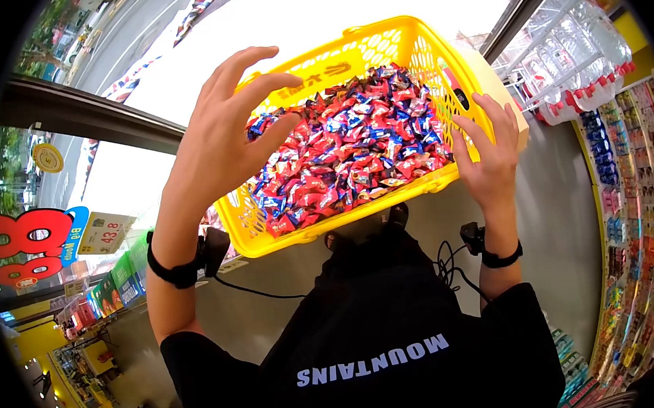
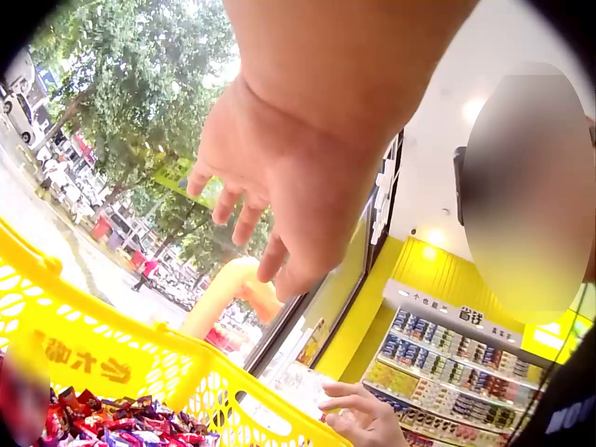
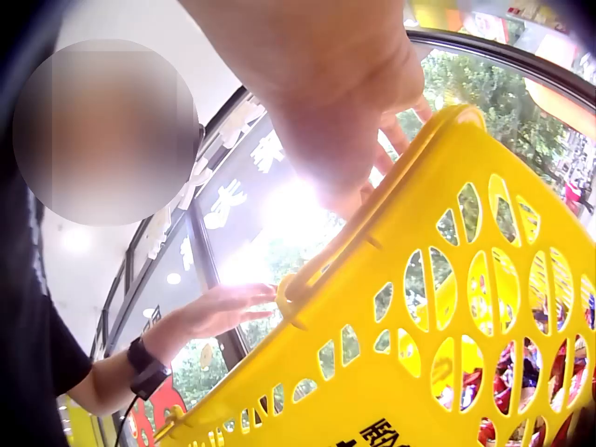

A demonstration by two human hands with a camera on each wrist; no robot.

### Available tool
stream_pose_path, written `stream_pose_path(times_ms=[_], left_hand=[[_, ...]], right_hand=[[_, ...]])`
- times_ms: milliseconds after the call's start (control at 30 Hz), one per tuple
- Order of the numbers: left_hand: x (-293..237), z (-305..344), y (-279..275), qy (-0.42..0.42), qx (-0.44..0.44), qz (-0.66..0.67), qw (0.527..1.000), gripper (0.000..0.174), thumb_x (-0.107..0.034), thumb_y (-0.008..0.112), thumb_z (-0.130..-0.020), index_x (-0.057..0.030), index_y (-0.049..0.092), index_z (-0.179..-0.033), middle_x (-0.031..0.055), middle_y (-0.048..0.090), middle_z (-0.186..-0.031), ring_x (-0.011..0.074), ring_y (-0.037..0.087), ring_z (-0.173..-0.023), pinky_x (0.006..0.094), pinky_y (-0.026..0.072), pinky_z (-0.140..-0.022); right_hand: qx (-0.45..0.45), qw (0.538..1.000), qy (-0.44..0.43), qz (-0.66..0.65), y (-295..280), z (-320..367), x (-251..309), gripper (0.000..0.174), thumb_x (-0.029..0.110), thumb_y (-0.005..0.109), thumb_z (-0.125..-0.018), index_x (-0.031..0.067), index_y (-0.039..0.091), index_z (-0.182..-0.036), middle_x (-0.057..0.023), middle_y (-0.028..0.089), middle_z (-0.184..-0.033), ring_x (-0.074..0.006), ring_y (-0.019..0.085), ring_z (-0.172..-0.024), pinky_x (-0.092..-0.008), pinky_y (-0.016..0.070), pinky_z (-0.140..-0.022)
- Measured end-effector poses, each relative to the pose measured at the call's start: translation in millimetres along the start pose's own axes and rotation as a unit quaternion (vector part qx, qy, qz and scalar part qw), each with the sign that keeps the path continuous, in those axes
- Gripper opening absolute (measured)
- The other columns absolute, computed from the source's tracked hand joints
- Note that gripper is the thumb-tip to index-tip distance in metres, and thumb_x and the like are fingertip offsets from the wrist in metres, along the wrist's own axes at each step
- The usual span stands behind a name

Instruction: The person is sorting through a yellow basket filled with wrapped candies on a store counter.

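A yellow plastic basket (image 1: 343, 216) with a pierced wall holds a heap of small candies (image 1: 353, 138) in red and blue twisted wrappers. Over its left side is my left hand (image 1: 235, 131), fingers apart and slightly bent, with nothing in its grasp. The left wrist view shows that hand (image 2: 289, 177) raised above the basket rim. At the basket's right rim is my right hand (image 1: 492, 151), its fingers spread and loosely bent. Seen from the right wrist, part of this hand (image 3: 340, 121) lies behind the rim, with some fingertips hidden.
Packed store shelves (image 1: 635, 220) stand on the right, beside a rack of clear packages (image 1: 571, 58). A window frame (image 1: 100, 110) crosses the left, with a street outside. A cable (image 1: 261, 292) runs from the left wrist camera. Grey floor (image 1: 547, 211) lies under the basket.
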State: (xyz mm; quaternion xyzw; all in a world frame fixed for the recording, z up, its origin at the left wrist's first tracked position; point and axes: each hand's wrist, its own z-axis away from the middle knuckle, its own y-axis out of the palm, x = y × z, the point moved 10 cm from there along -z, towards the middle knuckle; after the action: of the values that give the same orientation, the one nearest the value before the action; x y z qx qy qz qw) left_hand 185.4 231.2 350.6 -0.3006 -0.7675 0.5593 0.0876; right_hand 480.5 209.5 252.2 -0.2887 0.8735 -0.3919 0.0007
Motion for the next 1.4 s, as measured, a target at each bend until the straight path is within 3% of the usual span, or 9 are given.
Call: stream_pose_path(times_ms=[133, 300, 433, 567, 700, 1000, 1100, 1267, 1400], left_hand=[[-21, -62, 83, 0.055, 0.064, 0.100, 0.991, 0.034, -0.026, 0.079, -0.096, -0.0138, 0.072, -0.128, 0.0155, 0.059, -0.149, 0.0391, 0.060, -0.134, 0.0490, 0.0487, -0.114], [-51, -102, 180, 0.168, 0.141, 0.040, 0.975, 0.037, -0.028, 0.078, -0.095, -0.0137, 0.072, -0.128, 0.0172, 0.060, -0.147, 0.0401, 0.056, -0.137, 0.0500, 0.0442, -0.117], [-56, -115, 225, 0.159, 0.186, 0.092, 0.965, 0.038, -0.025, 0.078, -0.092, -0.0147, 0.073, -0.129, 0.0165, 0.059, -0.148, 0.0400, 0.054, -0.138, 0.0508, 0.0434, -0.117], [-66, -91, 254, 0.206, 0.254, 0.092, 0.941, 0.034, -0.034, 0.082, -0.090, -0.0169, 0.077, -0.119, 0.0146, 0.055, -0.154, 0.0386, 0.045, -0.150, 0.0545, 0.0334, -0.125], [-57, -49, 272, 0.164, 0.410, 0.036, 0.896, 0.032, -0.047, 0.084, -0.087, -0.0239, 0.083, -0.109, 0.0127, 0.048, -0.163, 0.0373, 0.029, -0.161, 0.0651, 0.0139, -0.132], [-18, -26, 255, 0.102, 0.386, -0.026, 0.916, 0.021, -0.026, 0.083, -0.078, -0.0283, 0.086, -0.098, 0.0049, 0.051, -0.163, 0.0343, 0.030, -0.161, 0.0617, 0.0158, -0.133], [-42, -27, 253, 0.164, 0.384, -0.069, 0.906, 0.020, -0.029, 0.081, -0.079, -0.0252, 0.087, -0.098, 0.0062, 0.051, -0.163, 0.0347, 0.030, -0.161, 0.0615, 0.0168, -0.133], [-65, -21, 280, 0.133, 0.372, 0.036, 0.918, 0.039, -0.040, 0.080, -0.086, -0.0183, 0.079, -0.119, 0.0135, 0.047, -0.166, 0.0386, 0.030, -0.161, 0.0644, 0.0200, -0.130], [-70, -17, 287, 0.170, 0.310, 0.019, 0.935, 0.041, -0.042, 0.084, -0.083, -0.0179, 0.080, -0.116, 0.0143, 0.045, -0.166, 0.0386, 0.030, -0.161, 0.0667, 0.0217, -0.129]], right_hand=[[-0.006, 1.000, 0.016, -0.008, -7, 11, -13, 0.027, 0.012, 0.082, -0.087, 0.0137, 0.078, -0.113, -0.0140, 0.063, -0.144, -0.0354, 0.058, -0.138, -0.0580, 0.0387, -0.121], [-0.002, 0.999, 0.027, -0.032, -5, 19, -20, 0.029, 0.010, 0.082, -0.083, 0.0143, 0.077, -0.111, -0.0158, 0.062, -0.145, -0.0394, 0.057, -0.138, -0.0602, 0.0394, -0.120], [0.000, 0.997, 0.034, -0.068, -2, 22, -26, 0.031, 0.009, 0.083, -0.081, 0.0136, 0.076, -0.110, -0.0164, 0.061, -0.146, -0.0401, 0.058, -0.137, -0.0619, 0.0394, -0.119], [0.013, 0.994, 0.034, -0.101, 1, 22, -27, 0.031, 0.009, 0.084, -0.079, 0.0134, 0.076, -0.109, -0.0164, 0.061, -0.146, -0.0388, 0.058, -0.137, -0.0610, 0.0401, -0.119], [0.012, 0.990, 0.034, -0.135, 4, 20, -32, 0.029, 0.010, 0.085, -0.078, 0.0125, 0.076, -0.106, -0.0166, 0.061, -0.146, -0.0385, 0.058, -0.136, -0.0603, 0.0409, -0.118], [0.021, 0.985, 0.044, -0.163, 7, 17, -34, 0.029, 0.009, 0.085, -0.077, 0.0115, 0.077, -0.105, -0.0186, 0.060, -0.146, -0.0410, 0.057, -0.137, -0.0599, 0.0411, -0.119], [0.027, 0.986, 0.045, -0.160, 8, 15, -34, 0.028, 0.006, 0.084, -0.076, 0.0103, 0.079, -0.103, -0.0195, 0.060, -0.146, -0.0414, 0.056, -0.139, -0.0587, 0.0408, -0.121], [0.027, 0.986, 0.044, -0.156, 9, 15, -34, 0.028, 0.005, 0.084, -0.076, 0.0098, 0.079, -0.102, -0.0202, 0.059, -0.146, -0.0416, 0.056, -0.139, -0.0582, 0.0414, -0.120], [0.027, 0.986, 0.049, -0.154, 9, 16, -35, 0.027, 0.004, 0.084, -0.076, 0.0101, 0.079, -0.102, -0.0199, 0.059, -0.147, -0.0416, 0.057, -0.138, -0.0571, 0.0426, -0.120]])
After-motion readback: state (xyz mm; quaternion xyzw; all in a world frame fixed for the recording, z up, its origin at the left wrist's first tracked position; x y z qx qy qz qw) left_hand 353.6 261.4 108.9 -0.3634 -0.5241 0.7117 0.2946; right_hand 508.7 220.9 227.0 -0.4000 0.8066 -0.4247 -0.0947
